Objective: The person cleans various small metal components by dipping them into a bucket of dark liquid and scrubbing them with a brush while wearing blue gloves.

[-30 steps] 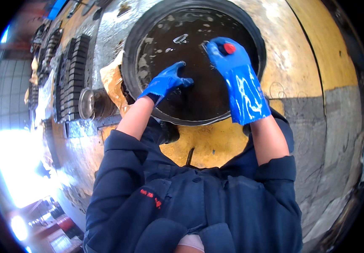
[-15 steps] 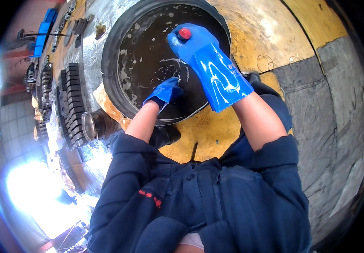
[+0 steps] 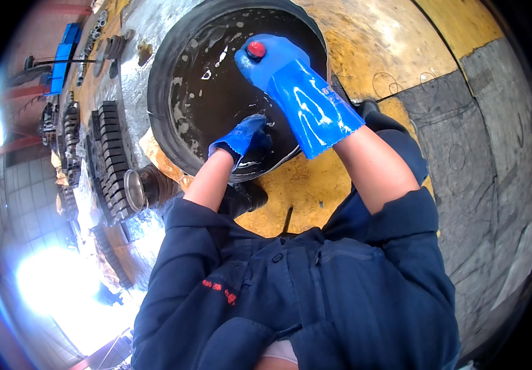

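R grip [image 3: 272, 60] is closed round red-tipped handle [image 3: 255, 50], rounded end poking out top, over dark, foam-flecked liquid [image 3: 213, 92] in round blk tub [image 3: 158, 108]; L grip [image 3: 248, 137] partly submerged, can't tell if closed. Gloves [image 3: 318, 114] glossy blue.

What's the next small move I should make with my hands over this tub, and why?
Perhaps raise your left hand slightly toward the right hand. The left fingers seem dipped in the dark liquid, so whatever they may hold is hidden, while the right hand is closed around a red-ended object over the tub, seemingly ready to work on it.
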{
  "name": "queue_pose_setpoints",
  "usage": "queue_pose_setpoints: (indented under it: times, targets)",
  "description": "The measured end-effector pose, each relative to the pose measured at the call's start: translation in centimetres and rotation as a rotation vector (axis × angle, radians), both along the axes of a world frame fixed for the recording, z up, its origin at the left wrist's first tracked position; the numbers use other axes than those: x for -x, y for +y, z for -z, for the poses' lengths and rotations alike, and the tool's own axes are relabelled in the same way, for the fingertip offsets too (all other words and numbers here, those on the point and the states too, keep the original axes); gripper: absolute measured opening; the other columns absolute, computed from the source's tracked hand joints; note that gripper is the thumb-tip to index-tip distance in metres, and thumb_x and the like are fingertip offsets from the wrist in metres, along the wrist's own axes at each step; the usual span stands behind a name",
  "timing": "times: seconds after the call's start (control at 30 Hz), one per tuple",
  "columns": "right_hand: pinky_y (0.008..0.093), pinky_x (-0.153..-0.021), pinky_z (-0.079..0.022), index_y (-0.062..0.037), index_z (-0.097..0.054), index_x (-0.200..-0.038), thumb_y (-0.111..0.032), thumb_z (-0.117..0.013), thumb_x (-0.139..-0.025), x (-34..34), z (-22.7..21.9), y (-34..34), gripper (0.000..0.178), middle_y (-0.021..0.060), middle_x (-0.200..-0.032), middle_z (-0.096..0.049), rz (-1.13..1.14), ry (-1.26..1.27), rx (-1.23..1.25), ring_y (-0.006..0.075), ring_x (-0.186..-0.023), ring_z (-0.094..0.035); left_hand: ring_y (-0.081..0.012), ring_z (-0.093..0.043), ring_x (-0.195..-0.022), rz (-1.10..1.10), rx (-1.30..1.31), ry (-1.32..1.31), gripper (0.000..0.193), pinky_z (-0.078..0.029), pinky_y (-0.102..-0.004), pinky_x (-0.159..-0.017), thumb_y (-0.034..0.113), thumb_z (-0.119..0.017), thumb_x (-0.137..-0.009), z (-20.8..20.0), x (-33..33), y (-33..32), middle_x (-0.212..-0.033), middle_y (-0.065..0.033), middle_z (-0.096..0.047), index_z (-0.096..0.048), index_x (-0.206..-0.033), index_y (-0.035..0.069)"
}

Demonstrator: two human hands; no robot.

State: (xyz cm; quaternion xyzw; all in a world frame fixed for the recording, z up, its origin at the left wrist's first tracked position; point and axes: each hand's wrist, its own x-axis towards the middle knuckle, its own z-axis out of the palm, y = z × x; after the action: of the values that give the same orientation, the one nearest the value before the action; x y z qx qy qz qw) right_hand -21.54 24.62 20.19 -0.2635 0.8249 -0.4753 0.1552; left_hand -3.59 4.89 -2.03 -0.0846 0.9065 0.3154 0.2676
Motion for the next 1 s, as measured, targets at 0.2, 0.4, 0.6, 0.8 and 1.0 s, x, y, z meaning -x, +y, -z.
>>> queue_pose_setpoints:
  times: [0.2, 0.4, 0.6, 0.8, 1.0]
  targets:
    - [0.0481, -0.096, -0.063, -0.0184, -0.083, -0.114, -0.046, -0.068, -0.102, -0.3, -0.2, -0.2, 0.034, 0.0111, -0.113, -0.084, -0.025, 0.013, -0.035, 0.0377, -0.109, -0.079, -0.0394, -0.075, -0.118, -0.163, -0.168, 0.117, 0.031, -0.06, -0.0454, -0.1, 0.019, -0.08, -0.094, -0.2, -0.6, -0.2, -0.124, -0.0192, -0.08, -0.081, -0.123, 0.007]
    - [0.0487, -0.096, -0.064, -0.0193, -0.084, -0.116, -0.046, -0.068, -0.102, 0.2, 1.0, -0.2, 0.034, 0.0107, -0.114, -0.084, -0.039, -0.007, -0.117, 0.0372, -0.11, -0.079, -0.0237, -0.078, -0.094, -0.6, -0.436, -0.031, 0.027, -0.062, -0.0385, -0.087, 0.01, -0.074, -0.101, -9.3, 0.0, 5.7, -0.105, -0.015, -0.083, -0.08, -0.125, 0.001]
    - [0.0501, -0.097, -0.064, -0.0185, -0.084, -0.117, -0.047, -0.066, -0.101, -0.9, 1.8, -1.7, 0.037, 0.0114, -0.116, -0.084, -0.109, -0.029, -0.238, 0.0394, -0.111, -0.079, -0.0183, -0.076, -0.106, -0.633, -0.375, 0.092, 0.031, -0.059, -0.0376, -0.093, 0.018, -0.077, -0.104, -15.3, -2.6, 3.7, -0.114, -0.0082, -0.084, -0.079, -0.131, 0.002]
    - [0.047, -0.098, -0.062, -0.0138, -0.084, -0.117, -0.047, -0.069, -0.098, -1.1, 4.5, -3.2, 0.041, 0.0171, -0.113, -0.083, -0.233, -0.266, -0.262, 0.0411, -0.109, -0.078, -0.0193, -0.076, -0.117, -1.044, -0.584, 0.092, 0.045, -0.056, -0.0387, -0.102, 0.035, -0.079, -0.106, -17.6, -5.8, -0.4, -0.125, -0.0064, -0.082, -0.072, -0.141, 0.007]
    - [0.0432, -0.088, -0.064, -0.0185, -0.082, -0.119, -0.037, -0.074, -0.102, -7.0, 4.7, -4.1, 0.026, 0.0114, -0.113, -0.083, -0.527, 0.193, 0.239, 0.0343, -0.101, -0.081, -0.0219, -0.076, -0.117, -0.936, -0.783, 0.283, 0.036, -0.058, -0.0401, -0.104, 0.025, -0.072, -0.108, -16.3, -7.1, -1.7, -0.126, -0.0097, -0.081, -0.074, -0.137, 0.004]
